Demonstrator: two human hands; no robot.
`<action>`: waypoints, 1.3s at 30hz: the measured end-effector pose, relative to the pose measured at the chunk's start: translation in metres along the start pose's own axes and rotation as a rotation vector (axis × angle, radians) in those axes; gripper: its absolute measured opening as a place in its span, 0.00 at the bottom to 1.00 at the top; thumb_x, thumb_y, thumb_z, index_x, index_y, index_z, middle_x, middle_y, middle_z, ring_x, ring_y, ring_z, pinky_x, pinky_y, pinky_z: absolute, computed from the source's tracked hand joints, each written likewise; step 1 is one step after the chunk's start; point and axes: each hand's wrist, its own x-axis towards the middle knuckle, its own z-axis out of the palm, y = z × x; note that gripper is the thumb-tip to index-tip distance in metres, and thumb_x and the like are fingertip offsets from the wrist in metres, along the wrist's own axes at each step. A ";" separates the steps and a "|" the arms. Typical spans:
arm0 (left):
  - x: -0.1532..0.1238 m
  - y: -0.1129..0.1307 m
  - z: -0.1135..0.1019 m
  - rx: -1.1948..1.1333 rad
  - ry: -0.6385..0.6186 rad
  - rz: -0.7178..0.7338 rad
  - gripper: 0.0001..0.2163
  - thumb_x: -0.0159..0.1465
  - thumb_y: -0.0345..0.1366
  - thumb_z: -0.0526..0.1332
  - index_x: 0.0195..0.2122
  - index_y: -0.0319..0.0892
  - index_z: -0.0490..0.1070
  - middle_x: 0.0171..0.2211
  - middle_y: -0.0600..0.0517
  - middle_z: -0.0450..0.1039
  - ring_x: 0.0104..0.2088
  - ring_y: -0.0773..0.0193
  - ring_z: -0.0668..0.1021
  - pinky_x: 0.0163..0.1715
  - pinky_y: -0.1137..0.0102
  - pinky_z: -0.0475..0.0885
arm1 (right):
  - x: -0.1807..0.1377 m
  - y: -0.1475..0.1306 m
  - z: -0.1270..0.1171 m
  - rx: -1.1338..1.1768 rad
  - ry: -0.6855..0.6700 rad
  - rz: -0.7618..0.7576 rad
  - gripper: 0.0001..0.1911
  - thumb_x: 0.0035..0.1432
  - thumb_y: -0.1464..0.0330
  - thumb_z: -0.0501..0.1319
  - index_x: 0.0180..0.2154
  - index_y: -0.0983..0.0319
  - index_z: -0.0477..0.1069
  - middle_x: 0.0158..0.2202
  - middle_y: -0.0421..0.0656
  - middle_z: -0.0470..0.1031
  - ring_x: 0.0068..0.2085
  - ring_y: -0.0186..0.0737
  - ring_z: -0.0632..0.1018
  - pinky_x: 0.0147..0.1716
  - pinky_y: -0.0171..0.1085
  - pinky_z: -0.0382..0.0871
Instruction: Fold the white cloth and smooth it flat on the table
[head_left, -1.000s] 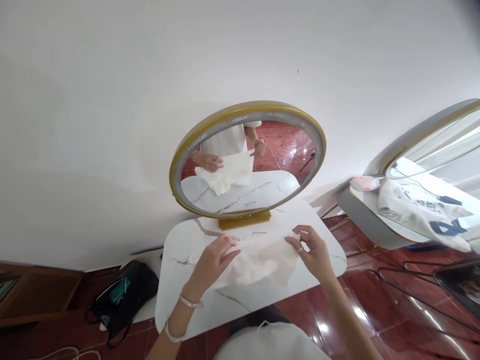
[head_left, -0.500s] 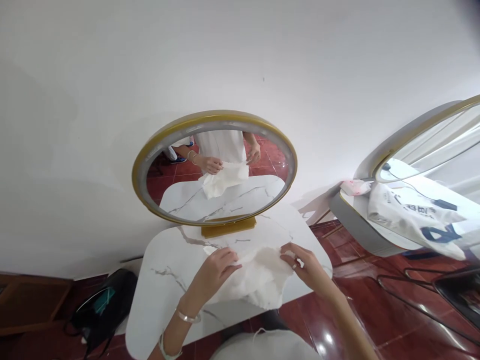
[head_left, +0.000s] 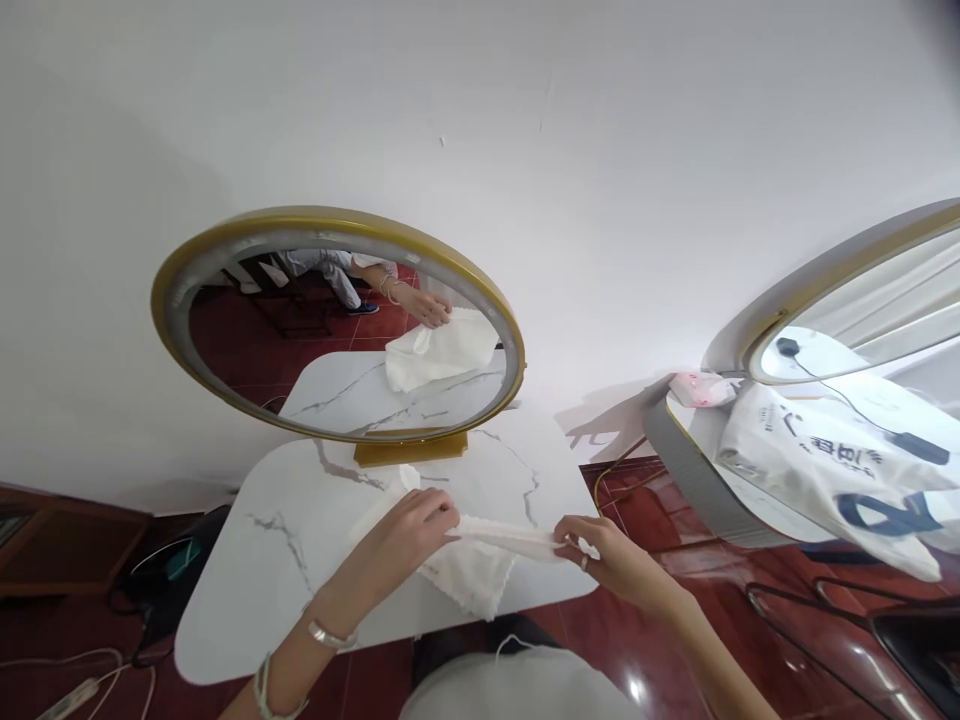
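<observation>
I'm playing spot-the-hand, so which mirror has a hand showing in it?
The left mirror, behind the white cloth: it reflects the left hand. What's visible of the right mirror shows none.

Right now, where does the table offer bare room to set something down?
The marbled table looks bare from its left edge to the white cloth, and between the gold mirror base and right hand. Crowded: front middle, under left hand and cloth.

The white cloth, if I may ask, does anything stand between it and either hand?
Nothing visible does: the left hand and right hand pinch the white cloth, its edge running between them. The nearer mirror stands beyond it, at the back of the table, out of the way.
</observation>
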 end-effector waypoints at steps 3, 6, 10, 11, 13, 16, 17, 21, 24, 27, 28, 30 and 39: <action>0.000 -0.001 0.004 -0.045 -0.004 -0.042 0.10 0.71 0.37 0.48 0.34 0.44 0.65 0.35 0.52 0.69 0.35 0.64 0.72 0.36 0.67 0.67 | -0.002 0.009 -0.002 0.049 0.059 -0.034 0.12 0.64 0.60 0.55 0.34 0.58 0.72 0.31 0.42 0.75 0.33 0.37 0.74 0.34 0.35 0.68; -0.005 -0.014 0.010 -0.045 -0.036 -0.038 0.12 0.69 0.42 0.51 0.32 0.44 0.66 0.31 0.54 0.70 0.33 0.65 0.72 0.41 0.66 0.66 | 0.001 0.009 -0.004 0.121 0.116 -0.046 0.15 0.62 0.56 0.58 0.31 0.59 0.73 0.29 0.42 0.74 0.32 0.36 0.73 0.34 0.35 0.67; -0.020 -0.042 0.022 -0.036 -0.078 -0.052 0.14 0.67 0.46 0.54 0.28 0.44 0.69 0.29 0.56 0.73 0.33 0.65 0.74 0.47 0.64 0.64 | 0.004 0.007 -0.010 0.140 0.180 -0.019 0.17 0.59 0.54 0.60 0.29 0.60 0.72 0.27 0.40 0.73 0.29 0.34 0.72 0.32 0.33 0.66; -0.024 -0.048 0.026 -0.056 -0.074 -0.066 0.14 0.67 0.46 0.55 0.29 0.44 0.70 0.29 0.56 0.74 0.34 0.64 0.75 0.47 0.64 0.64 | 0.004 0.007 -0.012 0.136 0.196 -0.010 0.17 0.58 0.54 0.61 0.28 0.60 0.72 0.26 0.40 0.73 0.28 0.34 0.72 0.32 0.33 0.66; -0.033 -0.058 0.034 -0.121 -0.065 -0.098 0.14 0.66 0.47 0.56 0.29 0.45 0.72 0.29 0.55 0.75 0.35 0.63 0.76 0.46 0.66 0.66 | 0.002 0.008 -0.016 0.126 0.215 0.015 0.17 0.57 0.54 0.62 0.27 0.60 0.72 0.26 0.40 0.73 0.28 0.34 0.72 0.31 0.32 0.66; -0.041 -0.065 0.040 -0.236 -0.098 -0.158 0.16 0.66 0.47 0.56 0.27 0.44 0.73 0.27 0.55 0.75 0.31 0.64 0.77 0.39 0.69 0.69 | -0.003 0.009 -0.025 0.105 0.145 0.052 0.13 0.57 0.57 0.62 0.28 0.60 0.74 0.26 0.40 0.75 0.28 0.35 0.73 0.32 0.33 0.67; -0.042 -0.065 0.040 -0.270 -0.107 -0.183 0.16 0.66 0.47 0.55 0.26 0.44 0.73 0.27 0.54 0.75 0.29 0.64 0.76 0.35 0.71 0.70 | -0.005 0.008 -0.028 0.094 0.109 0.061 0.12 0.57 0.59 0.62 0.29 0.59 0.74 0.27 0.40 0.76 0.29 0.35 0.74 0.32 0.33 0.67; -0.040 -0.064 0.019 -0.327 -0.062 -0.263 0.18 0.66 0.48 0.55 0.25 0.43 0.73 0.28 0.52 0.75 0.28 0.64 0.76 0.29 0.73 0.70 | -0.014 0.004 -0.049 0.021 0.085 0.094 0.10 0.57 0.61 0.61 0.29 0.59 0.75 0.28 0.41 0.77 0.29 0.37 0.75 0.31 0.34 0.68; -0.036 -0.061 -0.012 -0.312 -0.018 -0.263 0.16 0.66 0.46 0.56 0.26 0.44 0.75 0.32 0.51 0.77 0.32 0.63 0.77 0.33 0.72 0.73 | -0.021 -0.006 -0.069 -0.022 0.157 0.082 0.12 0.56 0.58 0.62 0.28 0.59 0.75 0.27 0.41 0.76 0.28 0.36 0.74 0.29 0.34 0.68; -0.037 -0.052 -0.041 -0.314 0.079 -0.236 0.12 0.65 0.44 0.58 0.28 0.45 0.76 0.37 0.50 0.78 0.36 0.62 0.79 0.38 0.69 0.75 | -0.029 -0.022 -0.086 -0.032 0.266 0.015 0.14 0.56 0.56 0.63 0.28 0.58 0.74 0.28 0.42 0.75 0.28 0.35 0.74 0.29 0.33 0.69; -0.038 -0.047 -0.048 -0.326 0.126 -0.225 0.11 0.64 0.43 0.60 0.29 0.45 0.76 0.36 0.51 0.78 0.36 0.62 0.79 0.39 0.68 0.76 | -0.033 -0.028 -0.090 -0.037 0.296 -0.009 0.14 0.55 0.55 0.63 0.27 0.58 0.74 0.28 0.43 0.76 0.28 0.36 0.75 0.29 0.33 0.69; -0.043 -0.037 -0.060 -0.358 0.217 -0.203 0.08 0.62 0.42 0.62 0.28 0.45 0.75 0.33 0.52 0.79 0.35 0.62 0.80 0.37 0.68 0.77 | -0.043 -0.038 -0.096 -0.053 0.350 -0.047 0.12 0.56 0.56 0.63 0.29 0.57 0.75 0.30 0.44 0.77 0.30 0.38 0.77 0.29 0.33 0.71; -0.073 0.003 -0.092 -0.424 0.143 -0.359 0.04 0.63 0.40 0.61 0.36 0.48 0.70 0.29 0.56 0.75 0.27 0.67 0.75 0.28 0.74 0.73 | -0.109 -0.035 -0.098 -0.126 0.530 -0.009 0.17 0.51 0.57 0.67 0.45 0.47 0.75 0.37 0.48 0.80 0.32 0.42 0.81 0.25 0.33 0.76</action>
